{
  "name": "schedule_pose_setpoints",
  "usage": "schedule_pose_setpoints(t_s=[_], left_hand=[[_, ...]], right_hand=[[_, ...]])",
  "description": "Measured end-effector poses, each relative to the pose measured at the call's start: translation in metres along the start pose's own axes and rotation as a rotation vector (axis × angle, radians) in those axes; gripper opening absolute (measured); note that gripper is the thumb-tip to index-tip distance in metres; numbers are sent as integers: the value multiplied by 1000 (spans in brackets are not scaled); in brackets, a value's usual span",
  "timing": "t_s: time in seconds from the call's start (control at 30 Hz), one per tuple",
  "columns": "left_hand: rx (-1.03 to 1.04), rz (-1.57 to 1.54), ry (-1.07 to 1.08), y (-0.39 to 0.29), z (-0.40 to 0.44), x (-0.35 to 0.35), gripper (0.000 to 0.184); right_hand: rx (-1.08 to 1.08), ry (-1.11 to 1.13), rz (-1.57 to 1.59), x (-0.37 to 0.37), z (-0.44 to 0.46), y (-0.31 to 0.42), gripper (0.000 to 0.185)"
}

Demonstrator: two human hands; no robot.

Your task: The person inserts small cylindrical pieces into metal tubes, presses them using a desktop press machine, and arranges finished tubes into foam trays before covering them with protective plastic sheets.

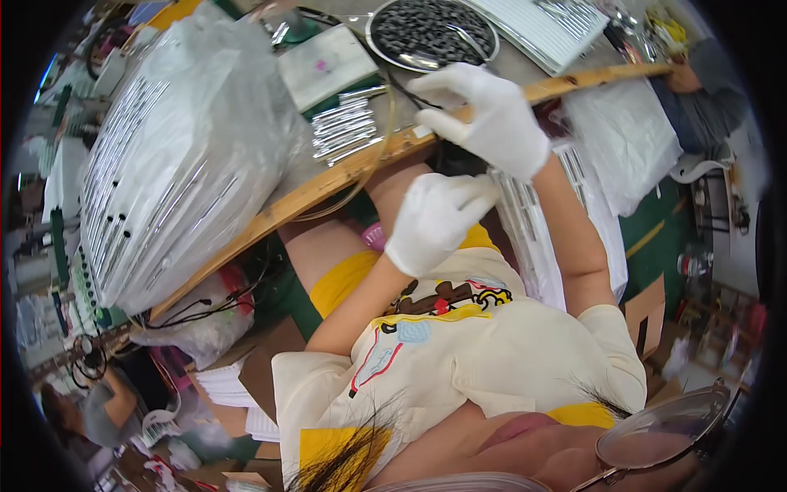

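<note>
Both my hands wear white gloves. My left hand (438,221) is over my lap with its fingers drawn together; whatever they hold, if anything, is hidden. Its fingertips are close to a plastic-wrapped bundle of silver metal bars (520,217). My right hand (492,119) hovers by the table edge, thumb and forefinger apart with nothing visible between them. Just beyond it is a round metal tray (373,41) full of small dark pieces (430,29), with tweezers (469,37) on top. Short silver metal rods (344,129) lie in a row near the table's front edge.
A large clear plastic bag (205,123) of long silver tubes covers the table's left side. A white block (328,66) stands behind the rods, and a white ribbed tray (541,33) at the back right. Cartons (275,361) are on the floor; other people sit nearby.
</note>
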State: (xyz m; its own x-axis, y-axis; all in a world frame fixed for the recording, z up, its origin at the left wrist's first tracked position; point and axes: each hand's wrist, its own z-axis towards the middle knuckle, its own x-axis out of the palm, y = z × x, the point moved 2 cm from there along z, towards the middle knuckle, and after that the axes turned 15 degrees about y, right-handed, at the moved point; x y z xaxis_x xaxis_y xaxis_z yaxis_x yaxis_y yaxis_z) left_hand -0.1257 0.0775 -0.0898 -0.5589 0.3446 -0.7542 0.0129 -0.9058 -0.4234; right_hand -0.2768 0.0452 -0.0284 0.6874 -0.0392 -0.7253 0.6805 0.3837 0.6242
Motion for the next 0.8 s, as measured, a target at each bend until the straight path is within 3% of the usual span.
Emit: schedule_pose_setpoints(t_s=[0.07,0.13,0.2,0.27,0.57,0.67,0.8], left_hand=[[-145,119,-209,8,-17,-33,36],[-398,232,-460,15,-40,-57,37],[-680,315,-487,27,-55,-80,41],[-837,135,-490,52,-71,-90,49],[-885,1,-225,84,-80,-83,69],[-918,-10,-203,88,-81,-85,71],[-974,-166,-124,90,-78,-89,71]], right_hand=[[-113,91,-133,24,35,10,30],[-45,130,-442,54,61,-6,26],[161,205,-680,64,79,-16,19],[151,191,-816,69,81,-20,19],[77,98,-972,87,85,-26,13],[45,94,-799,76,84,-9,9],[121,253,-538,64,86,8,14]])
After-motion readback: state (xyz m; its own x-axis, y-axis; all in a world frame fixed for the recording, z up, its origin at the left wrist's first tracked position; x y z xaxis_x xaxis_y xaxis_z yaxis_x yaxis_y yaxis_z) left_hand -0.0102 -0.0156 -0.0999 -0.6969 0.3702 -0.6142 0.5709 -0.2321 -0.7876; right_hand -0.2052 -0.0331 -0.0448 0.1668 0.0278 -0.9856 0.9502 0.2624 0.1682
